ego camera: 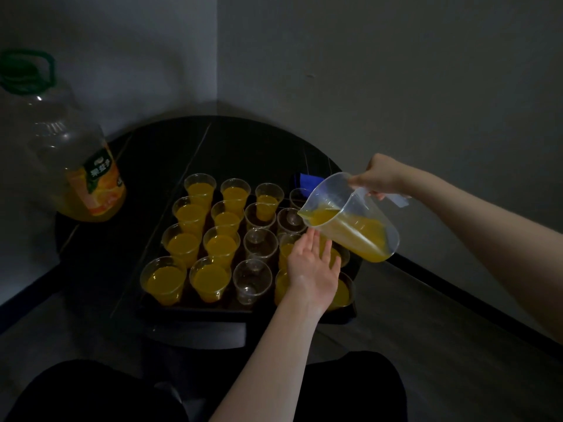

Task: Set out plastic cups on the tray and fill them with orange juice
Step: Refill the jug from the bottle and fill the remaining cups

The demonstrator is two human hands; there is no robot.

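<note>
1. Your right hand (379, 178), at the right of the frame, has its fingers curled round the handle of the clear measuring jug (353, 217), which is tipped with its spout toward the middle of the frame. The orange juice (362, 231) has pooled down to the lip, though no stream can be seen leaving it.
2. Your left hand (315, 266) lies flat and relaxed, fingers straight, holding nothing, over the cups in the right-hand column of the dark tray (195, 310) (whether it actually touches a rim can't be told).
3. The spout hangs above an empty cup (291, 220) just right of the frame's centre. Judging by that, this is the cup to fill; centre the lip over its mouth before you tip further.
4. Tip slowly. The jug is about a third full, so the juice should come in a thin run rather than a rush, and the light cup will likely stay put.
5. Stop at the level of the filled cups (182, 245) in the left columns, then roll the spout up sharply to cut drips.
6. Keep the left hand clear of the stream; use it only to steady a cup's side.
7. Several cups in the middle column (260, 243) also stand empty. The big juice bottle (82, 178) waits at the upper left for refilling.
</note>
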